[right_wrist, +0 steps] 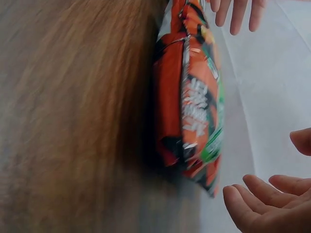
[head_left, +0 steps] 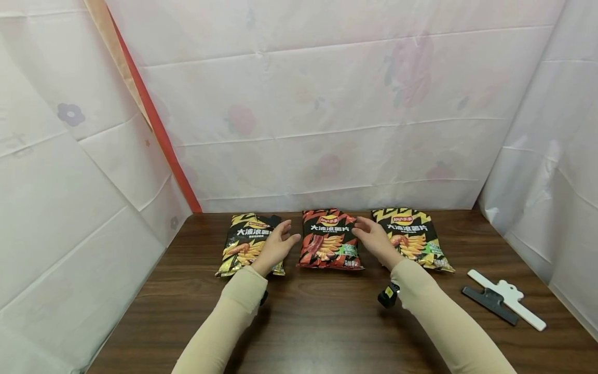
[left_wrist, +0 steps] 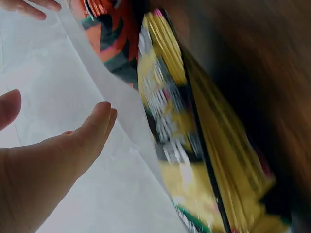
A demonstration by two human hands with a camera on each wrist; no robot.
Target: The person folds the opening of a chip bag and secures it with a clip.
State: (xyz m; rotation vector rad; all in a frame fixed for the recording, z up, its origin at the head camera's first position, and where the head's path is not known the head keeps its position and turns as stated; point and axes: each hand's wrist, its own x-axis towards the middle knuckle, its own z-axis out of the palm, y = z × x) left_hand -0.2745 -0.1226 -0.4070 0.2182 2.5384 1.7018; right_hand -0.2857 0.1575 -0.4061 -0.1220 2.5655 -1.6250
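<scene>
Three bags of potato chips lie in a row at the back of the table. The middle red bag (head_left: 328,234) lies between my two hands. My left hand (head_left: 276,246) is over the right side of the left yellow-and-black bag (head_left: 245,244), with its fingers loosely bent and nothing held; the left wrist view shows a gap between hand and bag. At the red bag's right edge is my right hand (head_left: 377,241), its fingers relaxed; contact with the bag is unclear. The right yellow-and-black bag (head_left: 411,236) lies partly behind that hand. A dark piece (head_left: 273,221) shows at the left bag's top.
A white clip (head_left: 506,298) and a black clip (head_left: 489,305) lie side by side at the right of the brown wooden table (head_left: 322,322). Light patterned cloth (head_left: 327,104) hangs behind and on both sides.
</scene>
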